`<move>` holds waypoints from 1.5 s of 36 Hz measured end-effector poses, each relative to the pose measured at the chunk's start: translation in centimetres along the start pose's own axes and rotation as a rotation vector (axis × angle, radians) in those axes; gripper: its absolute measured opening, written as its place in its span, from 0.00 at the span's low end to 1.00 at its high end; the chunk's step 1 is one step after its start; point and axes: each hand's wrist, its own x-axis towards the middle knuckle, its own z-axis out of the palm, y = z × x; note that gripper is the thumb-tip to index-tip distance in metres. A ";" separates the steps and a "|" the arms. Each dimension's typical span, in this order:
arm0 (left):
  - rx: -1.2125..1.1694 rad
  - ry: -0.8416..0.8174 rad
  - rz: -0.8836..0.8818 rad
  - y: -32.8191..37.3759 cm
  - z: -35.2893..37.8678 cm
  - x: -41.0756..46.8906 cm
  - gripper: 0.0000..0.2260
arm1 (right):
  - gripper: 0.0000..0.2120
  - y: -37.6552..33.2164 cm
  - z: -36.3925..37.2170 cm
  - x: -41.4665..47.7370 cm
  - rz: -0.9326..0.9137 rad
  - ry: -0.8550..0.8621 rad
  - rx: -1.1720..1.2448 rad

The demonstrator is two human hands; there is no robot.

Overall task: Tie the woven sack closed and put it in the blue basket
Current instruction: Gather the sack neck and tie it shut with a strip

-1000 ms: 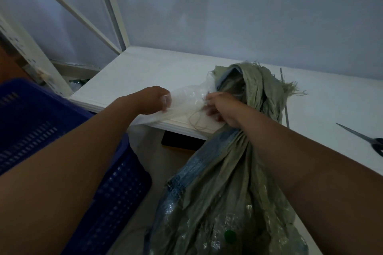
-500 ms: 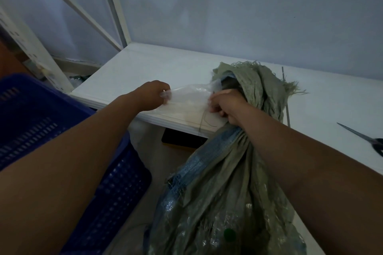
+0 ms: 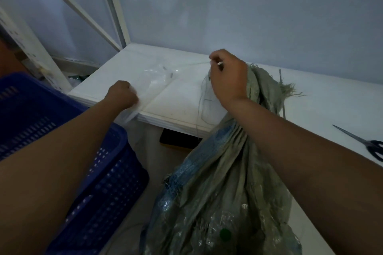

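One grey-green woven sack [image 3: 228,182], bunched and frayed on top with a blue side strip, leaned on the table [image 3: 310,93] edge, right of one blue basket [image 3: 99,182]. The right hand [image 3: 228,76] pinched one thin string [image 3: 199,107] above the sack's neck; the left hand [image 3: 122,96] clenched one clear bag [image 3: 157,76]. One pair of scissors [image 3: 369,145] lay far right

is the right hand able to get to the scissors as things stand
Probably, once freed: the scissors lie in the open on the table, right of the sack, but the right hand pinches a thin string above the sack.
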 end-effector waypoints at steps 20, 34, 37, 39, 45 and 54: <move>-1.141 -0.316 -0.073 15.5 1.9 -5.3 0.11 | 0.10 -1.6 -2.1 -0.3 0.814 -0.090 0.532; -0.720 -0.300 0.369 14.3 3.2 -6.7 0.08 | 0.12 0.7 -6.9 0.6 0.906 0.207 0.544; -0.763 -0.284 0.373 14.4 2.9 -7.0 0.05 | 0.10 1.1 -7.5 0.4 0.931 0.192 0.568; -0.785 -0.312 0.367 14.6 2.9 -7.3 0.04 | 0.08 1.4 -7.9 0.3 0.934 0.147 0.579; -0.935 -0.318 0.274 15.0 3.3 -8.2 0.09 | 0.08 2.5 -9.3 0.1 0.904 0.003 0.468; -1.183 -0.326 0.138 15.6 3.1 -9.8 0.23 | 0.02 2.5 -11.4 -0.7 0.795 -0.350 0.244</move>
